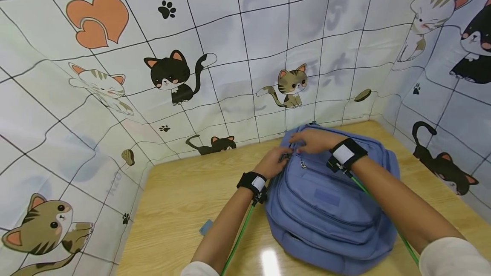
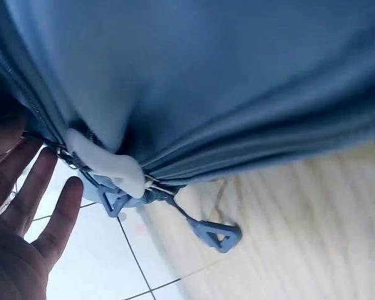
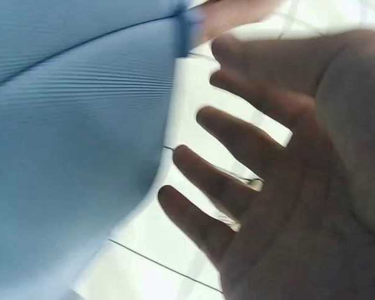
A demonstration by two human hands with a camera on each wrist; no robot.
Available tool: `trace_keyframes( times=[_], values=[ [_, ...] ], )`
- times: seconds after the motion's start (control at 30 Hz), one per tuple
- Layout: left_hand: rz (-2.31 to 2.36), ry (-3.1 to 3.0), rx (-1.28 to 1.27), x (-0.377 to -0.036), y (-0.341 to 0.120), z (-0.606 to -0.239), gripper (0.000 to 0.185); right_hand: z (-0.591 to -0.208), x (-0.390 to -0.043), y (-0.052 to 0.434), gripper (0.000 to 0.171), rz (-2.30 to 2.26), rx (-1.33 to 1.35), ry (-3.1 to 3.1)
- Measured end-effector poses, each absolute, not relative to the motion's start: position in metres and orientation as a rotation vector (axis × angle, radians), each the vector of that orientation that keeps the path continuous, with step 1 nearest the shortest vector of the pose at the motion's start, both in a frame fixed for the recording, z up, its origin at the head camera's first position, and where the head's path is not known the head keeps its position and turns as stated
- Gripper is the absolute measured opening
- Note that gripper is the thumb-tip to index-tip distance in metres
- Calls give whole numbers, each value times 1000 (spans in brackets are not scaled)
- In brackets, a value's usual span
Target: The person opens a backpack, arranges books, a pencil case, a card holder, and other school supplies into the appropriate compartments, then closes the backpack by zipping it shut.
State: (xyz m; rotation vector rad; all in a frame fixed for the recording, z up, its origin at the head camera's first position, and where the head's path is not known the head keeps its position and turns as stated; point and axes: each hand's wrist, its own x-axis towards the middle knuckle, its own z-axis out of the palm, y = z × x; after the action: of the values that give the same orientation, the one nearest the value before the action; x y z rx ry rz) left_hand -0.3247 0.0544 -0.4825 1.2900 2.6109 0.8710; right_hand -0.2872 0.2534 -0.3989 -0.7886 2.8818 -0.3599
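Note:
A blue backpack (image 1: 327,197) lies on the wooden table, with a zipper pull (image 1: 303,164) showing on its front. At its upper left edge my left hand (image 1: 273,162) pinches the zipper edge between thumb and forefinger, the other fingers (image 2: 61,219) spread out. Beside those fingers a curved white piece (image 2: 106,164) hangs at the zipper, along with blue triangular pulls (image 2: 217,235). My right hand (image 1: 316,139) hovers over the top left corner of the bag. Its fingers (image 3: 237,140) are loosely spread, close to the blue fabric, with nothing between them.
A small blue piece (image 1: 206,227) lies on the wooden table (image 1: 172,208) left of the bag, beside my left forearm. White cloth walls (image 1: 222,33) printed with cats and grid lines stand behind the table and on both sides. Green cables (image 1: 239,235) run from the wrist cameras.

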Motion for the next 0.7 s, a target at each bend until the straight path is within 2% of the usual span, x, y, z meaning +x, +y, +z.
trace_keyframes(
  times=[0.23,0.5,0.7],
  values=[
    [810,2791,1252,-321,46,-487,12,-425,-310,258,36,-507,-753,2690],
    [594,2956,1302,-312,48,-484,18,-435,-310,260,34,-499,-680,2737],
    [641,3007,1351,-300,38,-477,13,-431,-309,258,33,-500,-714,2712]
  ],
)
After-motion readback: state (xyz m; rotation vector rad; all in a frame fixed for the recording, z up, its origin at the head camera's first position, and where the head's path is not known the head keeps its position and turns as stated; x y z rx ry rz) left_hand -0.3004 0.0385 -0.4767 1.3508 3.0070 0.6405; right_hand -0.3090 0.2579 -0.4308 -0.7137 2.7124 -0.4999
